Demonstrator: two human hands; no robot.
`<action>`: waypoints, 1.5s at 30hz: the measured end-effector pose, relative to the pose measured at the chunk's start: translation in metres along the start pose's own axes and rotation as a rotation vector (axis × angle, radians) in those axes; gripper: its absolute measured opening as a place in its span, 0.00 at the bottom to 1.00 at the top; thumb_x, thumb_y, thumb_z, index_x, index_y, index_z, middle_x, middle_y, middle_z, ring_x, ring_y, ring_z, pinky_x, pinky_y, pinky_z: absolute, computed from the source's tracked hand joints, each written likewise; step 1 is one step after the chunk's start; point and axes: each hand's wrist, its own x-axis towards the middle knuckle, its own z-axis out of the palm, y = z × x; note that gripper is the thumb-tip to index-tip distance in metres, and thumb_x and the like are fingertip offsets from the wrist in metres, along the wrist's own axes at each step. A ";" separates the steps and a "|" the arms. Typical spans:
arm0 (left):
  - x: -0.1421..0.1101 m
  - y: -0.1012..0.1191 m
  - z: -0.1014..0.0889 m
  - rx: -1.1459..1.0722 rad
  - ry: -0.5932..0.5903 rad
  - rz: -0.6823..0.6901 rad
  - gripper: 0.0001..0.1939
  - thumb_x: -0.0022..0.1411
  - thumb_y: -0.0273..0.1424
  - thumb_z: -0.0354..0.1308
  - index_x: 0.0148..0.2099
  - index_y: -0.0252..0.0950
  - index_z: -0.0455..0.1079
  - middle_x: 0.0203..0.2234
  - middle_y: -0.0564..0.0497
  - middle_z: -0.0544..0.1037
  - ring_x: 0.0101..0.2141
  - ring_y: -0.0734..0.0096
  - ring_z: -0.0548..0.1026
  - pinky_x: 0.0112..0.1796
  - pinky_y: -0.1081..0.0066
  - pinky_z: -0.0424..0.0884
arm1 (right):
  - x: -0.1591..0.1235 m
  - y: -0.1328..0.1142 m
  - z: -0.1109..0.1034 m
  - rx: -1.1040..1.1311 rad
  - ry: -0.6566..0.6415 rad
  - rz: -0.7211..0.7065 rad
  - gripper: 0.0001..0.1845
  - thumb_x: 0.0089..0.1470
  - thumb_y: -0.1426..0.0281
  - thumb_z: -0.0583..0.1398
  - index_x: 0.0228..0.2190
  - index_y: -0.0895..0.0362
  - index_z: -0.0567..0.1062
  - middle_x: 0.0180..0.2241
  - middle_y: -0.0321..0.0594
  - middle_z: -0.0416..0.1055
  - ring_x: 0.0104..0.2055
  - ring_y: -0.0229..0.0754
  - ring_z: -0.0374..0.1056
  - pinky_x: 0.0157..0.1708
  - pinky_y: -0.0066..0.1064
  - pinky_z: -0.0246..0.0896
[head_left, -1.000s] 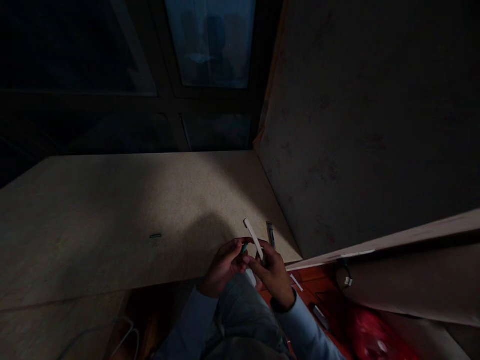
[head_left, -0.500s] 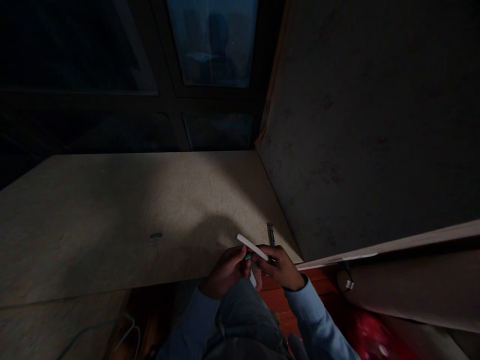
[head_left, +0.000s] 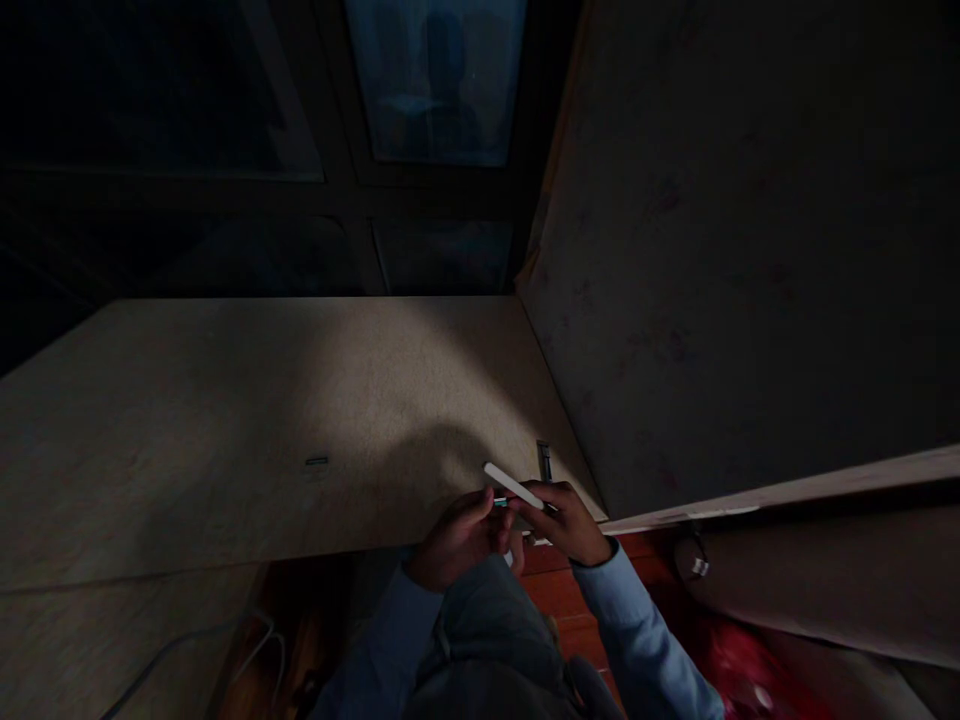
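In the head view my right hand is closed on a slim white stick, which slants up and to the left past my fingers. Close beside it, my left hand pinches a small green piece between thumb and fingers. Both hands meet just off the table's front edge, above my lap, and the green piece sits right under the stick. Whether the two touch I cannot tell. Something whitish shows below my fingers, mostly hidden.
The pale tabletop bears a small dark strip and, behind my right hand, a narrow metallic item. A patterned wall panel rises at the right, a dark window behind. Cables hang lower left.
Both hands have shifted slightly right and up in the view, with the stick and green piece still held. The green piece now lies more level. The camera has tilted a little.
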 end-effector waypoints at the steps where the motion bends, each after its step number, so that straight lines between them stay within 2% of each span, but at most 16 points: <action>1: 0.000 0.000 0.000 -0.006 -0.012 0.005 0.24 0.52 0.43 0.66 0.41 0.27 0.67 0.27 0.49 0.70 0.23 0.77 0.70 0.27 0.75 0.63 | -0.001 0.001 0.000 0.008 0.015 -0.002 0.12 0.60 0.69 0.59 0.43 0.60 0.78 0.30 0.41 0.74 0.28 0.37 0.70 0.26 0.23 0.64; 4: -0.002 0.002 0.002 -0.051 -0.024 -0.007 0.20 0.50 0.36 0.69 0.37 0.28 0.67 0.28 0.49 0.70 0.25 0.78 0.70 0.29 0.76 0.64 | -0.003 0.002 0.003 0.000 0.054 -0.009 0.12 0.60 0.67 0.59 0.41 0.60 0.78 0.31 0.42 0.74 0.30 0.38 0.71 0.27 0.25 0.65; 7: -0.002 0.000 0.001 -0.088 -0.006 -0.028 0.18 0.49 0.33 0.69 0.38 0.27 0.70 0.29 0.49 0.70 0.26 0.80 0.69 0.29 0.76 0.64 | -0.006 0.003 0.006 -0.023 0.068 -0.006 0.12 0.61 0.66 0.58 0.41 0.60 0.78 0.31 0.41 0.74 0.29 0.37 0.70 0.27 0.25 0.64; 11: 0.000 -0.006 -0.006 -0.094 -0.044 -0.005 0.20 0.49 0.34 0.69 0.44 0.31 0.74 0.30 0.50 0.67 0.27 0.81 0.68 0.30 0.76 0.65 | -0.010 -0.004 0.009 0.001 0.086 -0.018 0.10 0.61 0.68 0.58 0.41 0.59 0.77 0.33 0.40 0.74 0.31 0.36 0.71 0.31 0.25 0.65; 15: 0.001 -0.010 -0.017 -0.128 -0.106 0.064 0.26 0.46 0.35 0.71 0.48 0.35 0.75 0.33 0.49 0.66 0.29 0.80 0.68 0.31 0.76 0.65 | -0.020 -0.019 0.012 0.032 0.134 -0.026 0.12 0.62 0.68 0.57 0.45 0.57 0.74 0.33 0.39 0.72 0.30 0.33 0.67 0.31 0.24 0.62; 18: 0.000 -0.009 -0.025 -0.155 -0.115 0.102 0.27 0.42 0.35 0.73 0.46 0.37 0.76 0.34 0.50 0.66 0.30 0.80 0.66 0.32 0.75 0.65 | -0.030 -0.029 0.017 0.093 0.139 0.069 0.15 0.66 0.63 0.52 0.37 0.60 0.73 0.25 0.37 0.63 0.25 0.32 0.58 0.25 0.24 0.53; 20: -0.001 -0.008 -0.028 -0.148 -0.086 0.124 0.29 0.39 0.36 0.74 0.46 0.37 0.76 0.34 0.49 0.67 0.31 0.79 0.67 0.34 0.74 0.66 | -0.036 -0.032 0.021 0.136 0.056 0.163 0.20 0.67 0.60 0.50 0.32 0.62 0.71 0.21 0.37 0.56 0.24 0.31 0.53 0.24 0.25 0.47; 23: -0.003 -0.006 -0.030 -0.119 -0.032 0.163 0.32 0.35 0.36 0.75 0.47 0.36 0.76 0.36 0.48 0.69 0.36 0.74 0.68 0.36 0.73 0.68 | -0.041 -0.029 0.030 0.181 -0.081 0.296 0.24 0.65 0.55 0.51 0.33 0.63 0.72 0.22 0.37 0.57 0.24 0.31 0.51 0.24 0.26 0.45; 27: -0.006 -0.002 -0.025 -0.127 -0.106 0.201 0.30 0.35 0.36 0.75 0.44 0.38 0.77 0.32 0.50 0.69 0.30 0.79 0.68 0.33 0.75 0.66 | -0.041 -0.020 0.039 0.265 -0.032 0.398 0.29 0.62 0.49 0.51 0.34 0.64 0.72 0.22 0.38 0.56 0.23 0.32 0.50 0.23 0.27 0.43; 33: -0.007 0.001 -0.020 -0.170 -0.138 0.203 0.26 0.33 0.34 0.76 0.39 0.36 0.78 0.31 0.52 0.68 0.28 0.80 0.67 0.30 0.76 0.66 | -0.039 -0.031 0.035 0.116 0.079 0.398 0.34 0.61 0.45 0.49 0.34 0.65 0.72 0.22 0.40 0.58 0.25 0.34 0.53 0.26 0.28 0.47; 35: -0.006 0.001 -0.021 -0.176 -0.134 0.205 0.25 0.33 0.33 0.76 0.39 0.37 0.78 0.31 0.52 0.68 0.28 0.81 0.67 0.30 0.76 0.66 | -0.039 -0.037 0.032 0.099 0.083 0.394 0.35 0.61 0.45 0.49 0.34 0.65 0.72 0.22 0.39 0.57 0.25 0.34 0.53 0.26 0.28 0.48; 38: -0.005 0.000 -0.022 -0.160 -0.109 0.225 0.29 0.34 0.35 0.76 0.43 0.38 0.78 0.30 0.52 0.68 0.28 0.82 0.67 0.31 0.76 0.66 | -0.039 -0.042 0.029 0.093 0.038 0.358 0.33 0.62 0.46 0.49 0.33 0.65 0.72 0.21 0.38 0.55 0.24 0.33 0.52 0.25 0.27 0.47; 42: -0.004 0.000 -0.023 -0.126 -0.102 0.233 0.29 0.35 0.35 0.75 0.43 0.37 0.78 0.30 0.51 0.68 0.28 0.81 0.68 0.33 0.74 0.67 | -0.038 -0.035 0.030 0.059 -0.014 0.351 0.31 0.63 0.48 0.49 0.34 0.64 0.73 0.23 0.40 0.59 0.26 0.34 0.55 0.27 0.27 0.50; 45: -0.001 0.000 -0.024 -0.154 -0.129 0.228 0.27 0.36 0.33 0.75 0.42 0.37 0.78 0.31 0.51 0.67 0.28 0.81 0.67 0.32 0.76 0.65 | -0.037 -0.029 0.030 0.045 0.084 0.386 0.33 0.62 0.46 0.49 0.33 0.65 0.73 0.24 0.41 0.62 0.26 0.34 0.56 0.26 0.27 0.50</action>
